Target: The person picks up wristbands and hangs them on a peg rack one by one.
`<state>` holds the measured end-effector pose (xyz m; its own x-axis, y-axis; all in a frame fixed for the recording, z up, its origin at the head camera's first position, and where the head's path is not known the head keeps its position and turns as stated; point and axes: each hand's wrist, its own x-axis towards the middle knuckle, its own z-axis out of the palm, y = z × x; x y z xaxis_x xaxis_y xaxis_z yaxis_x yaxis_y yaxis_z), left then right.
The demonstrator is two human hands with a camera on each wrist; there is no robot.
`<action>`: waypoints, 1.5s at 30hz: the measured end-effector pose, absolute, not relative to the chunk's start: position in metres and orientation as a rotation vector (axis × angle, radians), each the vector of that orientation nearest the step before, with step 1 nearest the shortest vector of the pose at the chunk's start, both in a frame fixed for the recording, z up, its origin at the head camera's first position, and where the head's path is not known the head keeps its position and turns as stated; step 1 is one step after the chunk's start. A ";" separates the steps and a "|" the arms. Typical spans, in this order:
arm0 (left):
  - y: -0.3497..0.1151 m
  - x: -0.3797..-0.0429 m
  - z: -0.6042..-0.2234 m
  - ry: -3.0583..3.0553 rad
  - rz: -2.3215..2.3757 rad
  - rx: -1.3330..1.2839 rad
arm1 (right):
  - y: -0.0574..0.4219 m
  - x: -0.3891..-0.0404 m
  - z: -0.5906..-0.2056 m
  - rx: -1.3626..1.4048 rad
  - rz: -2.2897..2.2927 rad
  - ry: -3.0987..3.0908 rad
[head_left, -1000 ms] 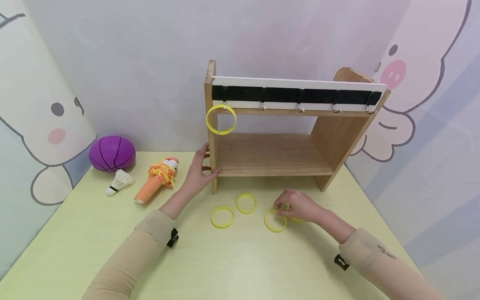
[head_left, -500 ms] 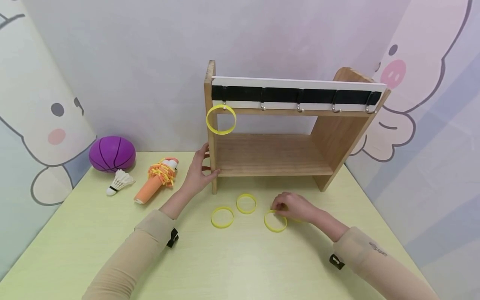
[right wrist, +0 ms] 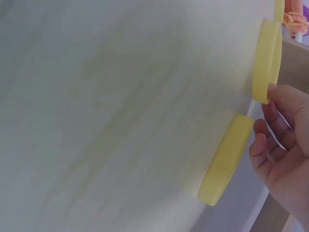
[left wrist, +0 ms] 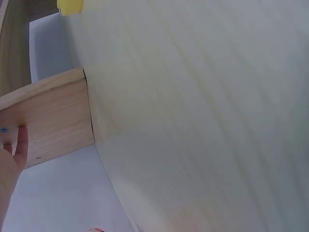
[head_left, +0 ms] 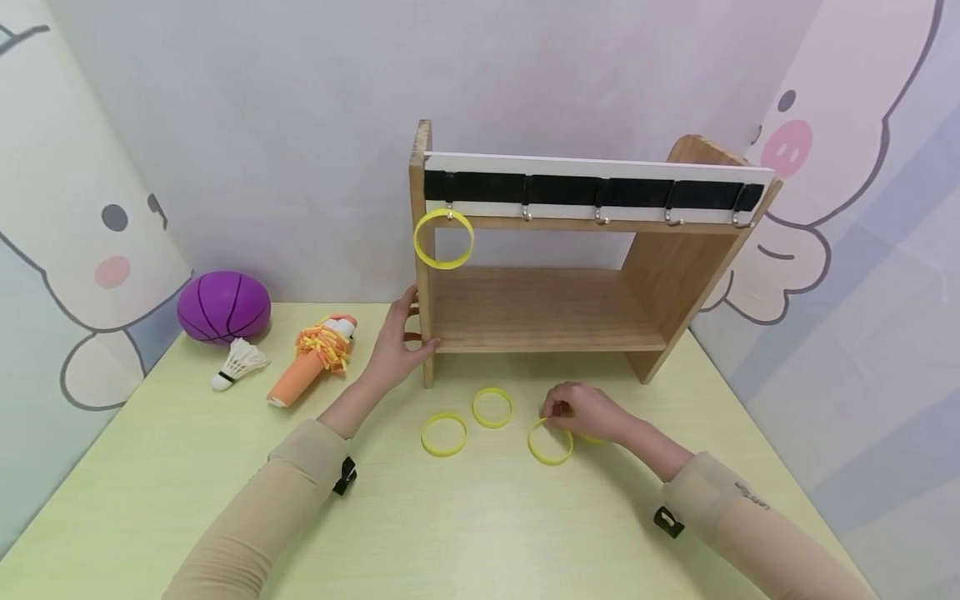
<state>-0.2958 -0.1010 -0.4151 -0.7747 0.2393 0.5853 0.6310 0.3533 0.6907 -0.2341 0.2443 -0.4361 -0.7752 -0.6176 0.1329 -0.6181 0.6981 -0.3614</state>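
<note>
My left hand (head_left: 393, 346) grips the left side panel of a wooden shelf (head_left: 547, 308), its thumb on the front edge. The left wrist view shows fingertips against the panel's outer face. At the table, my right hand (head_left: 592, 414) pinches the far edge of a yellow ring (right wrist: 266, 60) between thumb and forefinger. Another yellow ring (right wrist: 226, 162) lies under that hand, mostly hidden in the head view. Two more yellow rings lie to the left, a nearer ring (head_left: 444, 454) and a farther ring (head_left: 492, 426). One yellow ring (head_left: 444, 266) hangs from the leftmost hook.
A black strip (head_left: 562, 190) with several metal hooks runs across the shelf's white top rail. At the table's left are a purple ball (head_left: 225, 307), a shuttlecock (head_left: 242, 362) and an orange toy (head_left: 298, 377) with a fringed head. Walls stand behind and on both sides.
My right hand has shifted slightly left, and its thumb and forefinger have closed on the yellow ring's edge. My left hand has stayed on the shelf panel.
</note>
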 end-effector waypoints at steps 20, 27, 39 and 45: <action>-0.100 -0.296 -0.415 -2.238 -1.404 -0.763 | 0.238 -0.217 -0.395 1.056 0.830 -2.794; -0.101 -0.297 -0.416 -2.226 -1.412 -0.774 | 0.237 -0.214 -0.377 1.057 0.943 -2.707; -0.100 -0.292 -0.411 -2.238 -1.408 -0.767 | 0.224 -0.200 -0.330 0.961 1.079 -2.617; -0.101 -0.296 -0.414 -2.254 -1.408 -0.758 | 0.218 -0.194 -0.299 0.832 1.207 -2.514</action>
<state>-0.2960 -0.1012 -0.4140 -0.7846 0.2435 0.5701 0.6192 0.3540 0.7009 -0.1940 0.2177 -0.2989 -0.8122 -0.3922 0.4318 -0.5823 0.4992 -0.6417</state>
